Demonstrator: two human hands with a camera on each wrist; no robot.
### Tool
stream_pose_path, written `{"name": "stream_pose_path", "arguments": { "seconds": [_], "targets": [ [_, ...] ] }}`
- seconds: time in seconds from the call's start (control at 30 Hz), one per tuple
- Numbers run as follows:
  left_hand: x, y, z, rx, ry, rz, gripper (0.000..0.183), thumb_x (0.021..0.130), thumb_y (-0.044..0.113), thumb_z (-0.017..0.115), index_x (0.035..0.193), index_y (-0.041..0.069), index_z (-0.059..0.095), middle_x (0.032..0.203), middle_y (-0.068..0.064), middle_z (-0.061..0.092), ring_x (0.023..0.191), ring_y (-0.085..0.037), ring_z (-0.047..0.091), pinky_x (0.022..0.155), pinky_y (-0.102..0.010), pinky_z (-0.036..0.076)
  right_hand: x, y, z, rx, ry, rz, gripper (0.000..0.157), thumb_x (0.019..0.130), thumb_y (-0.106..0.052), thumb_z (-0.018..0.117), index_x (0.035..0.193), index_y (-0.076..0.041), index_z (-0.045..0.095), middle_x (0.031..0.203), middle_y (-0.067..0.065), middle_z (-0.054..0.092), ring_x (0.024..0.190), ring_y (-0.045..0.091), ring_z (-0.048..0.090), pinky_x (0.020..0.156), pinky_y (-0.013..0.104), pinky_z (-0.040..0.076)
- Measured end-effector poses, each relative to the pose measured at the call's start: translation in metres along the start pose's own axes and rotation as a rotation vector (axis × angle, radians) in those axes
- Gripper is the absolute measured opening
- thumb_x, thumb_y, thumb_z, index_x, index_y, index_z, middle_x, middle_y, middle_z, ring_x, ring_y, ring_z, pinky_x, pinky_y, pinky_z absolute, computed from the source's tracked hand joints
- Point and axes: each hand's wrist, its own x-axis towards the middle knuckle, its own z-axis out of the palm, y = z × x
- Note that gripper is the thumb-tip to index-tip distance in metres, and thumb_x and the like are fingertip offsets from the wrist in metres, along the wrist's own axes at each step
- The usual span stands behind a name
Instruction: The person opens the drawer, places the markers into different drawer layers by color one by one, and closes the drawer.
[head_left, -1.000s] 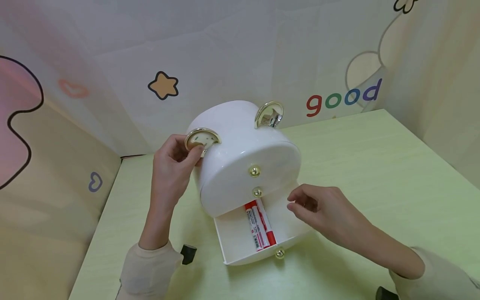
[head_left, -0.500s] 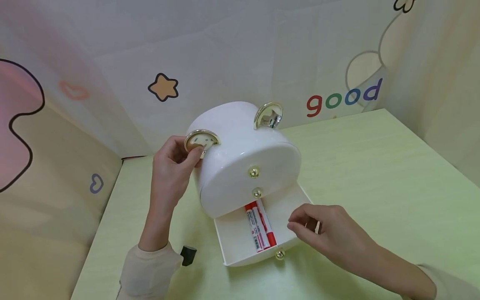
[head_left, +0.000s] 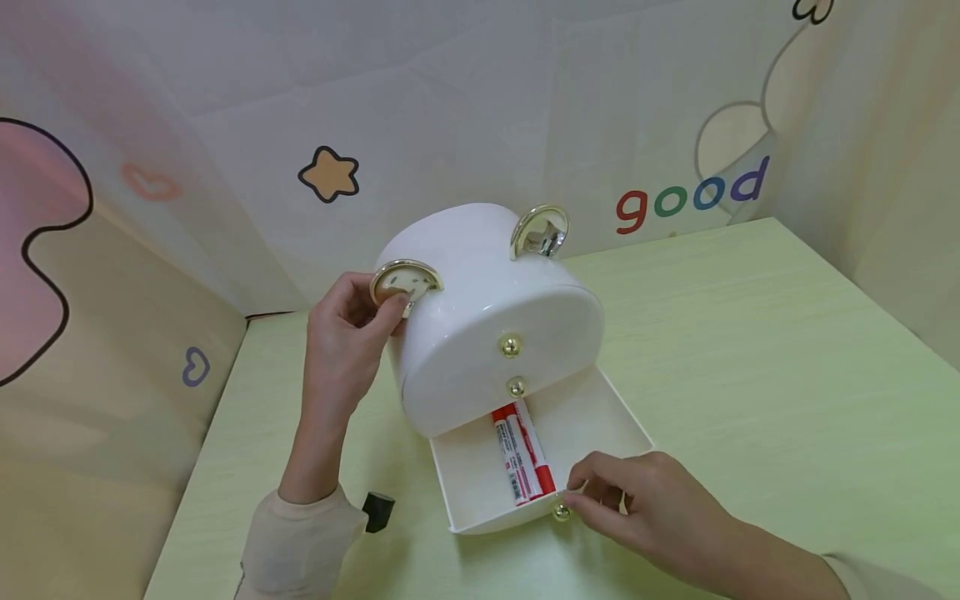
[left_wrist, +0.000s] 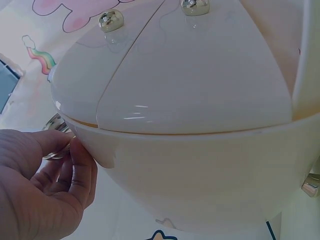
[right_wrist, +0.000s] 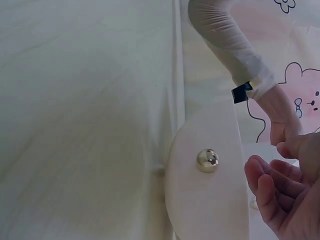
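Note:
A white rounded storage box point(head_left: 480, 250) with gold ear-shaped pieces leans on the green table. My left hand point(head_left: 341, 342) pinches the left gold ear point(head_left: 405, 279) between thumb and fingers, as the left wrist view also shows. The lowest drawer point(head_left: 585, 417) is pulled out, and red-and-white markers point(head_left: 525, 454) lie inside it. My right hand point(head_left: 652, 512) is by the drawer's front edge, fingers loosely bent and holding nothing. In the right wrist view the hand point(right_wrist: 285, 190) is apart from the drawer's gold knob point(right_wrist: 207, 160).
Two more gold knobs, an upper knob point(head_left: 510, 345) and a lower knob point(head_left: 516, 387), sit on the shut front. The right gold ear point(head_left: 540, 232) stands on top. Behind the green table point(head_left: 750, 350) hangs a printed cloth point(head_left: 480, 100).
My right hand has moved down and toward me, from above the drawer's right side to near its front knob. The left hand keeps its hold on the ear.

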Motion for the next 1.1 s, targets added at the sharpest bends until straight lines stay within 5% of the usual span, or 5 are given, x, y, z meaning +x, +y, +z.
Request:
{"name": "stream_pose_path", "arguments": {
  "seconds": [0.37,0.57,0.83,1.1],
  "targets": [
    [-0.001,-0.001,0.000,-0.004,-0.006,-0.004,0.014,0.096,0.005,0.072,0.106,-0.001,0.064,0.090,-0.006,0.066,0.076,-0.017,0.064,0.070,-0.021,0.060,-0.004,0.010,0.006,0.035,-0.155,-0.053,0.008,0.098,-0.015,0.072,0.103,-0.022,0.075,0.079,-0.024,0.063,0.069,-0.012,0.051,0.059,0.004,0.045],
    [0.000,0.000,0.000,-0.006,-0.004,-0.002,0.013,0.096,0.005,0.071,0.106,-0.001,0.064,0.090,-0.006,0.066,0.076,-0.016,0.064,0.070,-0.022,0.061,-0.004,0.020,0.009,0.032,-0.237,-0.071,0.014,0.100,-0.015,0.070,0.111,-0.016,0.078,0.098,-0.013,0.073,0.082,-0.007,0.059,0.069,0.007,0.051],
    [0.000,0.001,0.000,-0.004,0.001,0.001,0.013,0.096,0.003,0.071,0.107,0.000,0.065,0.090,-0.006,0.065,0.076,-0.016,0.064,0.070,-0.021,0.061,-0.004,0.032,0.014,0.017,-0.219,-0.165,0.020,0.095,-0.004,0.074,0.110,-0.016,0.076,0.105,-0.009,0.074,0.091,0.000,0.064,0.079,0.008,0.053],
    [-0.001,0.001,0.000,0.001,0.001,0.001,0.013,0.096,0.004,0.071,0.106,-0.001,0.065,0.089,-0.006,0.065,0.076,-0.017,0.064,0.070,-0.022,0.060,-0.001,0.039,0.018,0.062,-0.155,-0.135,0.024,0.090,0.002,0.076,0.109,-0.013,0.076,0.107,-0.005,0.075,0.096,0.004,0.068,0.085,0.010,0.054]
  ]
}}
